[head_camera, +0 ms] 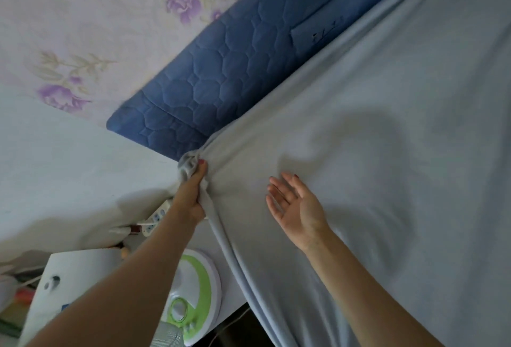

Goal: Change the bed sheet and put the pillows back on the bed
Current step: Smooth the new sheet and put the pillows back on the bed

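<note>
The left hand [190,194] grips a bunched corner of the pale grey-blue bed sheet [387,125], pulling it toward the corner of the blue quilted mattress pad [221,78]. The right hand [296,205] hovers open, palm up, fingers relaxed, just above the sheet spread over the bed. A green-and-white fan base [193,294] stands beside the bed, below the left forearm.

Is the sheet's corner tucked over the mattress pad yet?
Not yet. The left hand grips the bunched corner of the light blue sheet beside the blue quilted pad, whose corner is uncovered.
</note>
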